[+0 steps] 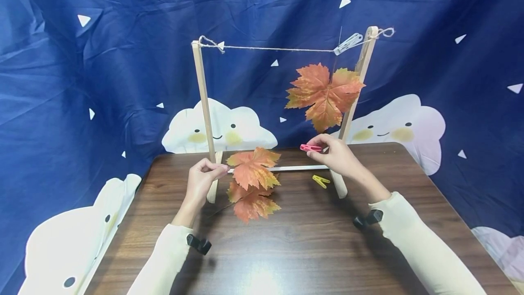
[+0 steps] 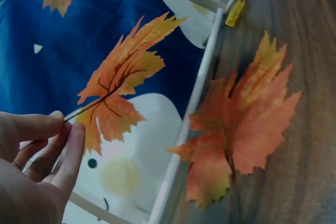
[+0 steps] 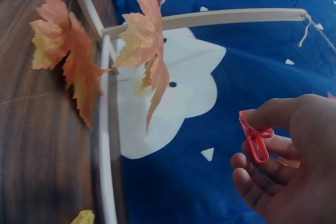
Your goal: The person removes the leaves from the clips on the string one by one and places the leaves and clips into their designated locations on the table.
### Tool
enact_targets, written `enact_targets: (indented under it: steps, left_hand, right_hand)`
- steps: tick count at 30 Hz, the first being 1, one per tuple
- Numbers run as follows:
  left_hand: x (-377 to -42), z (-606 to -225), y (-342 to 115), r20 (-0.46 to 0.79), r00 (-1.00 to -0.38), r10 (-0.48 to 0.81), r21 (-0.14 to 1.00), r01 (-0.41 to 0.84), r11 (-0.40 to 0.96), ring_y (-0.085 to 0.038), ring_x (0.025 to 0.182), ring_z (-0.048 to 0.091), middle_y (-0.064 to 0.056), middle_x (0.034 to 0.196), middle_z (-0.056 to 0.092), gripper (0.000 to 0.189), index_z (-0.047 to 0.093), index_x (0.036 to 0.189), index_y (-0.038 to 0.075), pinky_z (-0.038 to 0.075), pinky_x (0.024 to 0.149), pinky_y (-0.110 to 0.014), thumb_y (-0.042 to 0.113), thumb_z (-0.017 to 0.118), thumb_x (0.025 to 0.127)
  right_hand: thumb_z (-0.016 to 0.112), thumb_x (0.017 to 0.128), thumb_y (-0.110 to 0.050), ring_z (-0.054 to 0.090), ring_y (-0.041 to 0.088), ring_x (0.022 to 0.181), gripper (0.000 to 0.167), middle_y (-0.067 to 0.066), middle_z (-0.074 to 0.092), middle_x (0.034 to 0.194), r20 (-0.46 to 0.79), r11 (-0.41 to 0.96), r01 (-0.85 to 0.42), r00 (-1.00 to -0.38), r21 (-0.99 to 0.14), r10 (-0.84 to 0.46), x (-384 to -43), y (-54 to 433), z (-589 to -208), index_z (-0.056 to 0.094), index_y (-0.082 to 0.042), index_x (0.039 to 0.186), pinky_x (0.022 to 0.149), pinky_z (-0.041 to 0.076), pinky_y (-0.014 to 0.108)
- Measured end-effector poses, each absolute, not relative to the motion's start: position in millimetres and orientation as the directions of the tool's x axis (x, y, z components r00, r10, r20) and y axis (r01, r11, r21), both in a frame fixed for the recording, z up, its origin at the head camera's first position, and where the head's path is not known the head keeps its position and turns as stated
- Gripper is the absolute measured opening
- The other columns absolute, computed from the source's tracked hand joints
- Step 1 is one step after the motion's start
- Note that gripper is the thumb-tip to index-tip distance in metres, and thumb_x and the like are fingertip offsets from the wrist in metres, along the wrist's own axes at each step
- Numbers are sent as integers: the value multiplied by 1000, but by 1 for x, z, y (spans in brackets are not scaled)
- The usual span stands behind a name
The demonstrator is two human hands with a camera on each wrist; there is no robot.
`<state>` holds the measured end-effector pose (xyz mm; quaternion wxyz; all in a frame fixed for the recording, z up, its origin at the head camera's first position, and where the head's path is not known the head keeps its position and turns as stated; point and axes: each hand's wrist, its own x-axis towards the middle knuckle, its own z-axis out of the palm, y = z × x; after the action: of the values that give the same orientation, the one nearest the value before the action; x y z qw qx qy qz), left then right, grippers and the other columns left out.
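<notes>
My left hand pinches the thin stem of an orange maple leaf, holding it up at the left post of a wooden frame. Beneath it a second orange leaf lies on the table. Between the thumb and fingers of my right hand is a red clothespin, held near the right post. Above that hand, a third leaf hangs from the string by a white clothespin. On the table below the right hand lies a yellow clothespin.
The frame has a left post, a right post and a white crossbar low between them. It stands toward the back of the brown table. Behind hangs a blue cloth with clouds and white triangles.
</notes>
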<state>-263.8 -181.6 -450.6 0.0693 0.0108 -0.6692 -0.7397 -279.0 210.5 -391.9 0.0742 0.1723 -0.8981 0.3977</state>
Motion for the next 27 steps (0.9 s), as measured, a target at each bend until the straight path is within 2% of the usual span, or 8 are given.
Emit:
enact_targets:
  steps: [6,11,16,20,27]
  left_hand:
    - [-259,-462,-184,70,-990,-122,992,82,-99,-16,84,81,-5,87,82,26,60,78,6,65,89,-40,-9,78,89]
    - [-253,-472,-185,82,-989,-126,989,95,-109,-15,83,81,-5,88,82,27,59,77,6,66,83,-34,-10,78,87]
    - [-249,-484,-188,81,-989,-121,987,97,-130,-15,81,80,0,83,81,29,57,76,6,66,81,-32,-13,76,88]
    - [-246,-491,-191,72,-991,-117,987,88,-138,-14,81,80,1,82,81,32,55,75,7,66,81,-31,-13,76,88]
    - [-239,-500,-198,55,-993,-107,991,68,-118,-19,86,82,-4,87,82,32,54,75,6,66,84,-33,-10,79,87]
  right_hand:
    - [78,96,-13,66,21,93,23,12,76,105,251,643,-350,-937,-682,-244,-277,214,-408,74,-4,116,77,54,23]
    - [79,94,-10,67,20,92,21,13,76,104,256,643,-347,-938,-683,-234,-275,217,-420,74,-4,114,78,55,23]
    - [80,92,-10,64,17,82,22,12,75,100,254,635,-335,-942,-696,-219,-272,221,-432,74,-4,112,70,53,22]
    - [80,92,-10,62,19,75,23,11,73,97,235,630,-319,-948,-709,-215,-270,224,-438,74,-5,113,64,50,23]
    - [82,92,-10,63,15,81,22,11,75,99,224,635,-304,-953,-711,-205,-266,227,-443,75,-5,112,70,51,22]
